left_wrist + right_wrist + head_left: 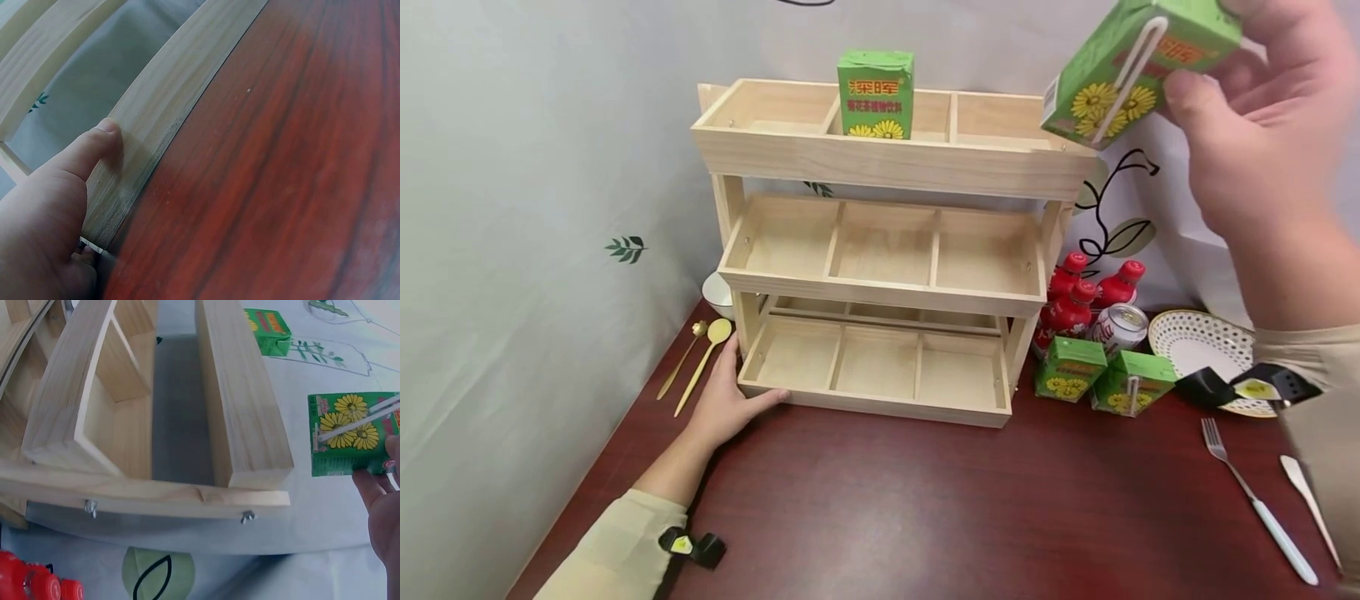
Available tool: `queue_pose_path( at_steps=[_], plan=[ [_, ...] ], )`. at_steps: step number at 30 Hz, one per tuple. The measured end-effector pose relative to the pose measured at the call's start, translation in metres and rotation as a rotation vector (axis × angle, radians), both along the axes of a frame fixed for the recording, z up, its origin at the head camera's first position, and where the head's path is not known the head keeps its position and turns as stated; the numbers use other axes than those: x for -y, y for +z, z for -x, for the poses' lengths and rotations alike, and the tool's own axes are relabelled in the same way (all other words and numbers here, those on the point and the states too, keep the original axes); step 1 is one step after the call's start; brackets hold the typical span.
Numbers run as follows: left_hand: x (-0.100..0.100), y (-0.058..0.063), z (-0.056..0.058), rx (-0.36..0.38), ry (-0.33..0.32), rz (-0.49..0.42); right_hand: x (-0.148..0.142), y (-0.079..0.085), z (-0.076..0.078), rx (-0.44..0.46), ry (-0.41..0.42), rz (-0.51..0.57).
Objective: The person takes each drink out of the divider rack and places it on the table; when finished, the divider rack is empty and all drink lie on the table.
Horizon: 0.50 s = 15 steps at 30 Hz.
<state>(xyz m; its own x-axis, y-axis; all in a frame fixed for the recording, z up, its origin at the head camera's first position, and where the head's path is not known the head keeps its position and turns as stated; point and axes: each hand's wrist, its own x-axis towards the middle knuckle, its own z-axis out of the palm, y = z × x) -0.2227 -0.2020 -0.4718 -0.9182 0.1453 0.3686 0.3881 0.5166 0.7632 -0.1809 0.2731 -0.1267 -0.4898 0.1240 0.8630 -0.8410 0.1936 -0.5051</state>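
My right hand (1277, 142) holds a green juice box (1138, 71) by its end, thumb on one side and fingers on the other. The box is tilted in the air above the right end of a three-tier wooden shelf (880, 287), its white straw facing out. In the right wrist view, yellow flowers show on the held juice box (350, 428). My left hand (730, 408) grips the shelf's bottom left corner; its thumb lies on the front board (150, 100) and the fingers go round the side. Another juice box (877, 96) stands upright in the top tier's middle compartment.
Right of the shelf stand red-capped bottles (1067, 321), a can (1120, 327) and two more juice boxes (1070, 369). Beyond lie a white plate (1198, 342), a fork (1255, 500) and a knife (1311, 508). Gold cutlery (703, 367) and a white bowl (718, 293) are at the left.
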Motion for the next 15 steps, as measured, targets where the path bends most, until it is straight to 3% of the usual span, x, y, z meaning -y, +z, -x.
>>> queue_pose_path(
  at_steps=[4,10,15],
  plan=[
    [0.0,0.0,0.0,-0.001,0.0,-0.006,-0.007,-0.006,-0.01,0.039,0.008,-0.026],
    [0.0,-0.001,0.001,0.001,-0.006,-0.007,-0.024,-0.026,-0.027,0.153,-0.02,0.045],
    [0.0,0.0,0.001,-0.001,-0.009,-0.007,-0.043,-0.052,-0.034,0.129,0.042,0.124]
  ],
)
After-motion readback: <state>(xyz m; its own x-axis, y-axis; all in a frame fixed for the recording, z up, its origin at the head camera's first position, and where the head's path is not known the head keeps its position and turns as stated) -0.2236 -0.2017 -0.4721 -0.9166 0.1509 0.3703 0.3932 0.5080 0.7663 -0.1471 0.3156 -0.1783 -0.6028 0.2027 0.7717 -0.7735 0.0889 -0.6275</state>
